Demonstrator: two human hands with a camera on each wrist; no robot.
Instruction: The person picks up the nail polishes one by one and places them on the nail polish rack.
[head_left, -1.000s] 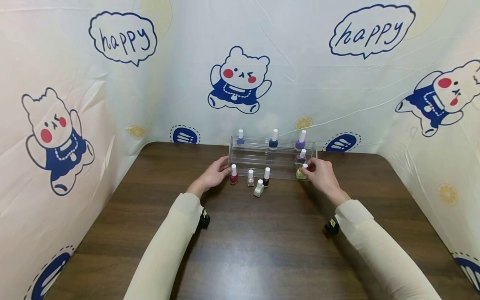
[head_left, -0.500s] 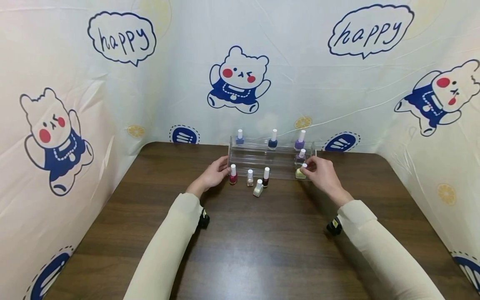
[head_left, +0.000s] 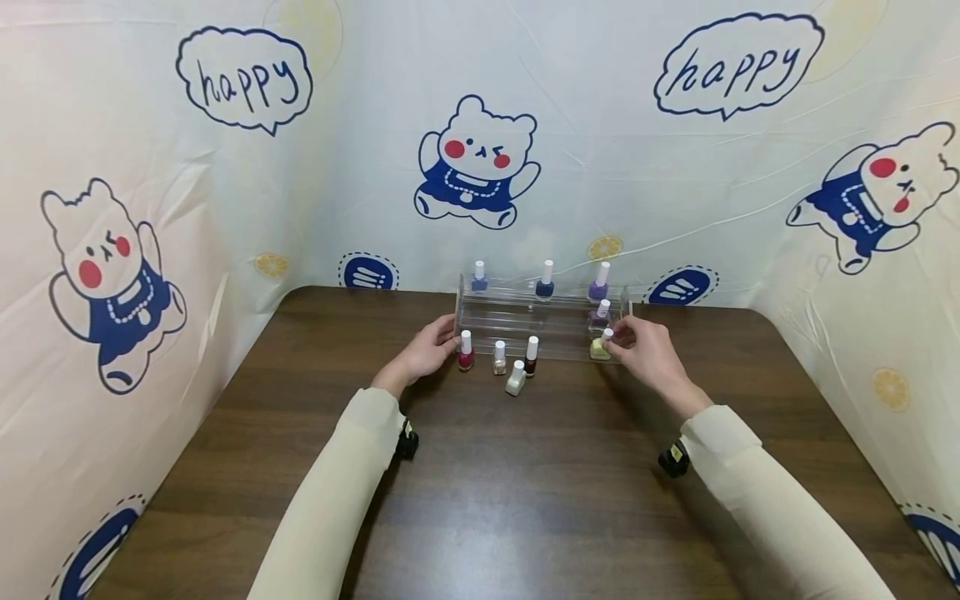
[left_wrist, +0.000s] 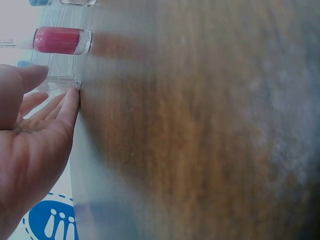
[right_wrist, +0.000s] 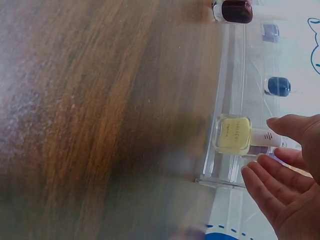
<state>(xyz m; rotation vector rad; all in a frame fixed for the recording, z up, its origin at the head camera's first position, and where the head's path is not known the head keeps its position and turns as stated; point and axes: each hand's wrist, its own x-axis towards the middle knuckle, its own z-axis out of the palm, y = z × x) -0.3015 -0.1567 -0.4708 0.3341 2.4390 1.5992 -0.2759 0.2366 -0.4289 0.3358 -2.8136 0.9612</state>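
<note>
A clear acrylic tiered rack (head_left: pixel 517 318) stands at the back of the table. My left hand (head_left: pixel 429 347) is at its left end, fingers fairly straight and fingertips at the end panel. With thumb and forefinger my right hand (head_left: pixel 643 350) pinches the white cap of a yellow nail polish bottle (right_wrist: pixel 233 135), upright on the lowest tier at the right. Behind it is a dark purple bottle (head_left: pixel 599 319), partly hidden. A violet bottle (head_left: pixel 597 290), a navy bottle (head_left: pixel 545 288) and a light blue bottle (head_left: pixel 478 283) stand on the top tier.
Before the rack stand a red nail polish (left_wrist: pixel 57 40), a glittery bottle (head_left: pixel 499 364) and a dark maroon bottle (right_wrist: pixel 236 11). A pale bottle (head_left: pixel 515 381) leans slightly in front of them. Printed cloth (head_left: pixel 360 167) encloses the wooden table (head_left: pixel 480 500) on three sides.
My right forearm has shifted slightly to the right, while the fingers stay at the yellow bottle's cap. The left hand and the other bottles keep their places.
</note>
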